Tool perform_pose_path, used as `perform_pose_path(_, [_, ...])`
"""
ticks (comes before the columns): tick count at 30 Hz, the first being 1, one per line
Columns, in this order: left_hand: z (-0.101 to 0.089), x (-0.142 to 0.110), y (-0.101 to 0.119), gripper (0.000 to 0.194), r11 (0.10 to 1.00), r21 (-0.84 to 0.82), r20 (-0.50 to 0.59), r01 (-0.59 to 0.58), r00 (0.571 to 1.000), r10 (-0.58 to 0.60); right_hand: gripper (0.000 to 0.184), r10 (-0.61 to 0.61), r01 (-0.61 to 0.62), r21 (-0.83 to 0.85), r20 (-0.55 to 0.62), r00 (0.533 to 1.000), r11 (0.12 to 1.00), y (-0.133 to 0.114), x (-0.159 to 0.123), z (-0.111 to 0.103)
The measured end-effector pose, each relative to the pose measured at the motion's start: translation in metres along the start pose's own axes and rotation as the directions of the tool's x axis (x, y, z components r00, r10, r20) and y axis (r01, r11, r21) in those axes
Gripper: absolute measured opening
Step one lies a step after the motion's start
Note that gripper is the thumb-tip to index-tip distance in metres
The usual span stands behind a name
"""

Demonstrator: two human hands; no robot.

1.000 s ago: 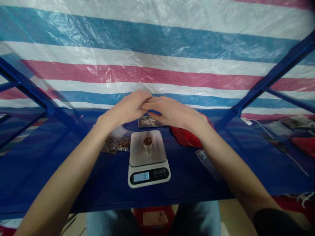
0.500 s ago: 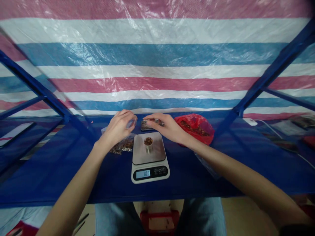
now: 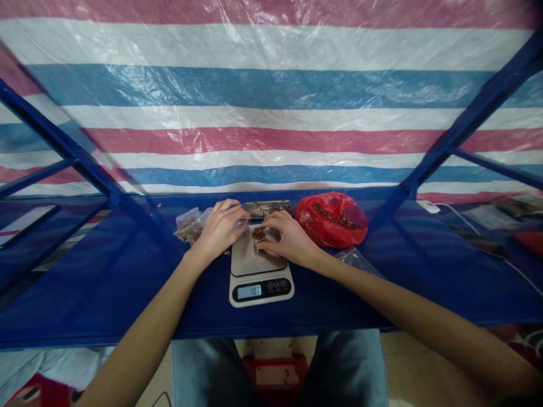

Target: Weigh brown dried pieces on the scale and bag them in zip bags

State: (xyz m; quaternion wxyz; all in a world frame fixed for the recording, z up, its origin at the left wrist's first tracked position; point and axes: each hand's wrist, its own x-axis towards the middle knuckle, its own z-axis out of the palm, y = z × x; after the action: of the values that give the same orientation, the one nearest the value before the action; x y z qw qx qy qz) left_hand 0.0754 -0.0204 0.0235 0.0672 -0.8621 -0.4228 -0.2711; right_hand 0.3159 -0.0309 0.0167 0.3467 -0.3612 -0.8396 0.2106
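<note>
A small metal cup (image 3: 256,244) filled with brown dried bits stands on the steel plate of a white kitchen scale (image 3: 241,261). The scale's display reads about 10.7. My right hand (image 3: 285,237) has its thumb and fingers closed around the cup's right side. My left hand (image 3: 223,226) is curled around a clear plastic piece (image 3: 241,225) with a rounded opening, just left of the cup; whether it is a bag or a container I cannot tell. Beside my left hand lie clear bags of brown bits (image 3: 189,226), partly hidden by it.
An open red plastic bag (image 3: 305,221) of brown pieces sits to the right, with a flat clear bag (image 3: 354,258) before it. Behind the scale lies a dark flat device (image 3: 268,208). Blue frame bars (image 3: 458,130) flank the blue tabletop (image 3: 127,299); a striped sheet hangs behind.
My right hand has come down from behind the scale and taken hold of the cup. My left hand has moved right, toward the cup, with the clear plastic piece.
</note>
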Motion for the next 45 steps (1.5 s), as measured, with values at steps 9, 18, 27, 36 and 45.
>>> perform_pose_path(9, [0.000,0.003,0.012,0.013,0.985,-0.040,-0.073,0.170,0.982,-0.173,0.027,0.084,-0.041,0.407,-0.088,0.993,0.912,-0.008,0.016,-0.009])
perform_pose_path(18, [-0.007,0.005,0.016,0.016,0.963,-0.096,-0.058,0.251,0.965,-0.257,0.024,0.025,-0.020,0.070,-0.066,0.998,0.997,-0.028,0.033,-0.019])
perform_pose_path(27, [-0.005,0.004,0.018,0.012,0.930,-0.193,-0.101,0.313,0.936,-0.336,0.025,-0.239,0.243,-0.082,0.059,0.969,0.967,-0.044,0.051,-0.021])
perform_pose_path(36, [-0.003,0.008,0.017,0.012,0.720,-0.625,-0.135,0.303,0.866,-0.482,0.035,-0.323,0.326,-0.148,0.041,0.945,0.934,-0.057,0.061,-0.052])
perform_pose_path(45, [-0.026,0.009,0.035,0.038,-0.123,-0.973,0.229,0.194,0.847,-0.480,0.030,0.060,-0.058,-0.075,0.026,0.998,0.996,0.013,-0.006,-0.064])
